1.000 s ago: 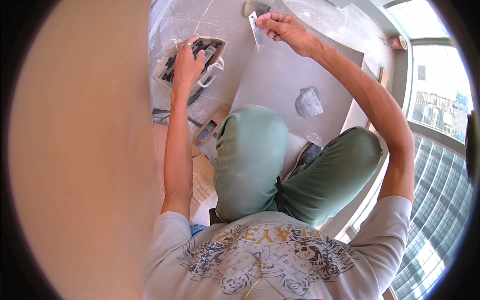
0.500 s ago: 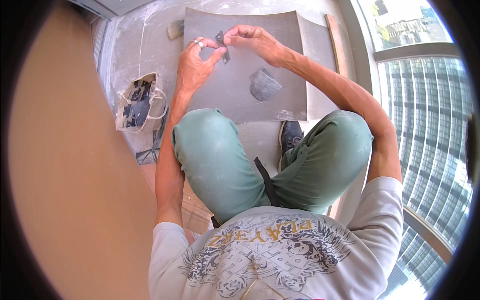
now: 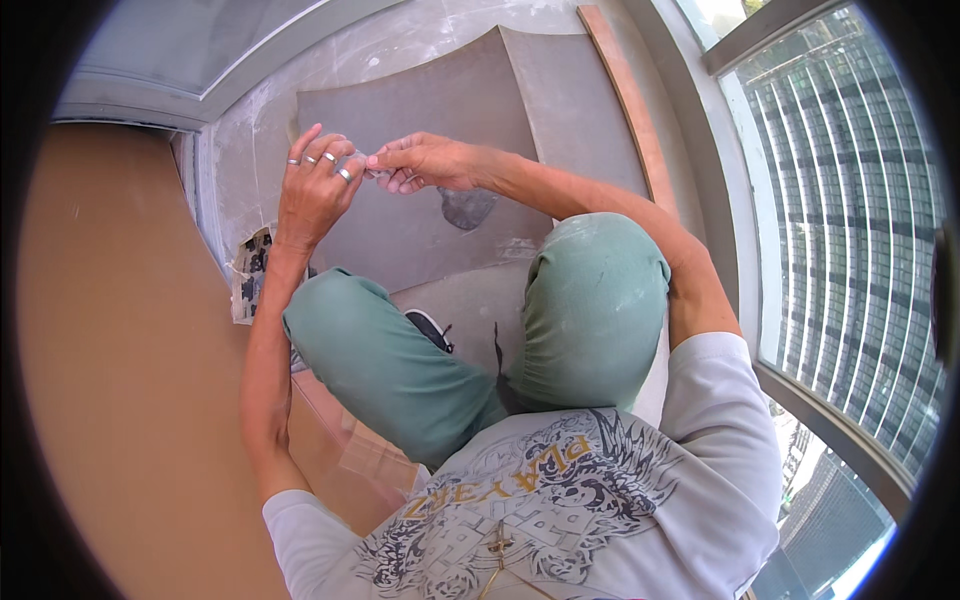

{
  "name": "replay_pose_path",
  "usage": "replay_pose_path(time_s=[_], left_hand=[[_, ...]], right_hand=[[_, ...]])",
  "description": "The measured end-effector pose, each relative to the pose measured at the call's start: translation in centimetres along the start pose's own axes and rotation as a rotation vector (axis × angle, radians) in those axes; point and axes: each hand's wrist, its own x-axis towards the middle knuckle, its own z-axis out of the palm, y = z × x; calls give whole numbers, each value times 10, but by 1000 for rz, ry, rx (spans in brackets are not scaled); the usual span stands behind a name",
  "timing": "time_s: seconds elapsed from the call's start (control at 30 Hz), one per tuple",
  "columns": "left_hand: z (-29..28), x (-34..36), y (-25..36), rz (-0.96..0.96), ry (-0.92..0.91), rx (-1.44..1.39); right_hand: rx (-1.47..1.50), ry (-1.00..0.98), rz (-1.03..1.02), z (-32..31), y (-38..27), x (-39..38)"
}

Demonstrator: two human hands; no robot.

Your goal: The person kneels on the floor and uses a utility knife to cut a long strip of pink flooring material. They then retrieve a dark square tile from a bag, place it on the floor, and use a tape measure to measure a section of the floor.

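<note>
My left hand [image 3: 318, 190], with rings on its fingers, is raised over a grey sheet [image 3: 420, 110] on the floor. Its fingertips meet those of my right hand [image 3: 430, 162], which comes in from the right with thumb and forefinger pinched. Between the fingertips is a small, thin, greyish piece [image 3: 377, 173], mostly hidden by the fingers. Below the hands, a dark grey flat shape [image 3: 468, 208] with a rounded edge shows on the sheet, partly covered by my right hand.
Left of my knee stands a pale bag [image 3: 245, 280] with dark pieces in it, half hidden by my forearm. A large brown board [image 3: 130, 350] fills the left side. Along the right lie a wooden strip [image 3: 630, 110] and a window frame [image 3: 735, 150].
The view has turned and shifted, so the sheet and bag sit differently in it. Both hands have turned, covering most of the small dark strip that showed between the fingers before.
</note>
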Motion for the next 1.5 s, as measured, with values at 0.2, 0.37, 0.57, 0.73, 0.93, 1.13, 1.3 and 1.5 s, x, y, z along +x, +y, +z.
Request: replay_pose_path(time_s=[0.2,0.37,0.57,0.73,0.93,1.13,1.3,1.5], left_hand=[[6,17,8,-123,-35,-21],[92,-31,17,-712,-640,-605],[188,-48,86,-712,-669,-620],[224,-33,105,-795,-647,-445],[228,-30,77,-985,-609,-872],[121,-64,43,-1301,-196,-1090],[30,-154,-29,-1462,350,-685],[-29,-264,-87,-1440,324,-124]], right_hand=[[77,202,-156,-41,39,-26],[162,546,-221,-115,59,-62],[320,616,-253,-107,79,-86],[361,572,-233,-92,99,-95],[354,617,-325,-120,79,-101],[169,558,-300,-121,80,-84],[-46,642,-364,-151,15,-90],[36,658,-386,-162,9,-73]])
